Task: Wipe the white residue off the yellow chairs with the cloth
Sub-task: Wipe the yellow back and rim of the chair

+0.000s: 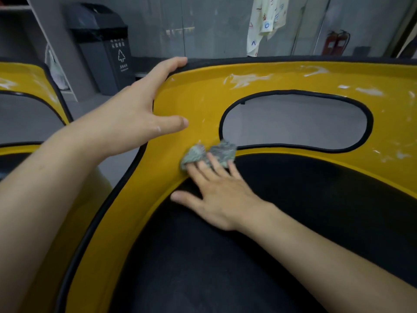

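The crumpled grey-green cloth (222, 152) is pinned flat on the glossy yellow moulded chair back (198, 96), just below the near-left corner of the oval cut-out (293, 120), by the right hand (221, 197). No real grip there, the fingers are laid straight on top. The left hand (133, 111) is spread open too, braced at the left edge. The cloth looks soft and light and probably bunches up, so it's best held under flat fingertips. White residue (246, 79) is smeared along the far edge.
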